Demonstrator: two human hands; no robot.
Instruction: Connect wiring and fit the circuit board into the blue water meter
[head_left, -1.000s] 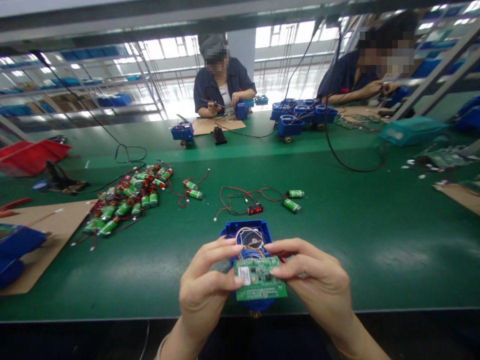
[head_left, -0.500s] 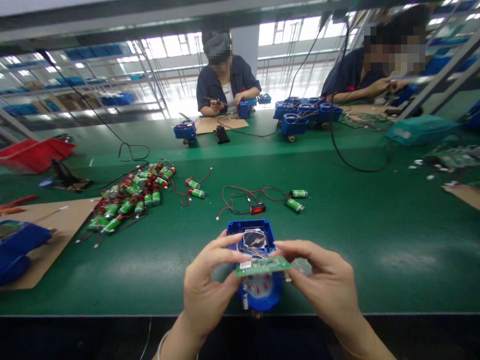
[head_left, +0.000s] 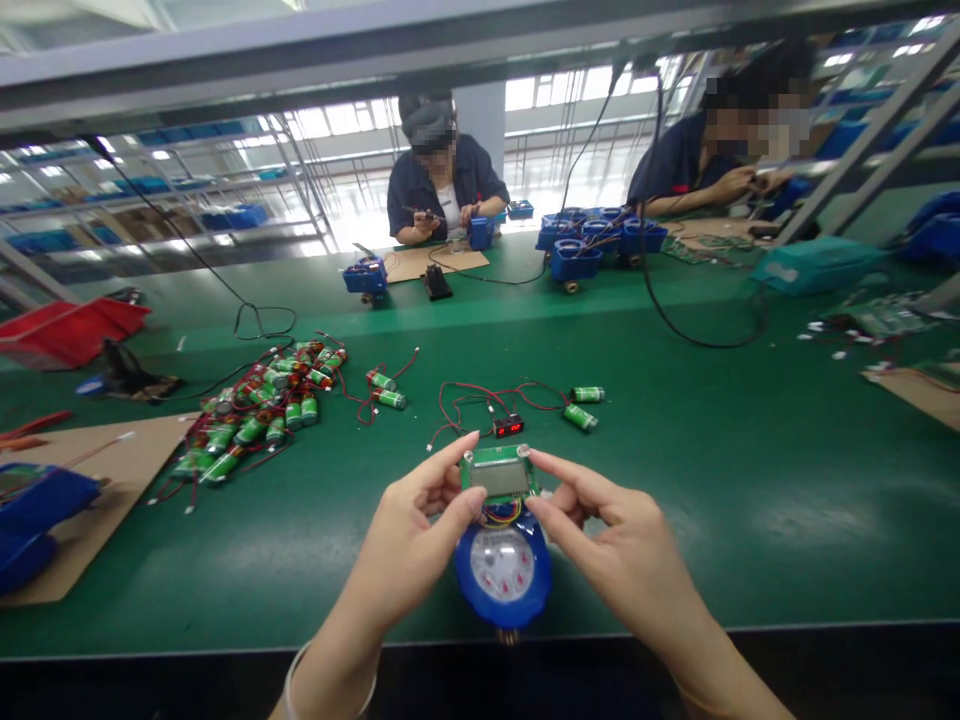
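Observation:
Between my two hands is a green circuit board with a grey LCD screen facing up. My left hand grips its left edge between thumb and fingers. On the right edge, my right hand holds it the same way. Under and in front of the board stands a blue water meter with a round clear dial and small red pointers. Coloured wires run from beneath the board toward the meter. The board hides most of the meter's box part.
A small red-lit display with wires and green batteries lies beyond. A heap of green batteries is at left, near cardboard and a red bin. Two co-workers sit across the bench; black cables hang down.
Both hands have turned the circuit board from nearly edge-on to screen side up, over the meter's box. The meter dial shows more fully now. The camera view has tilted up slightly.

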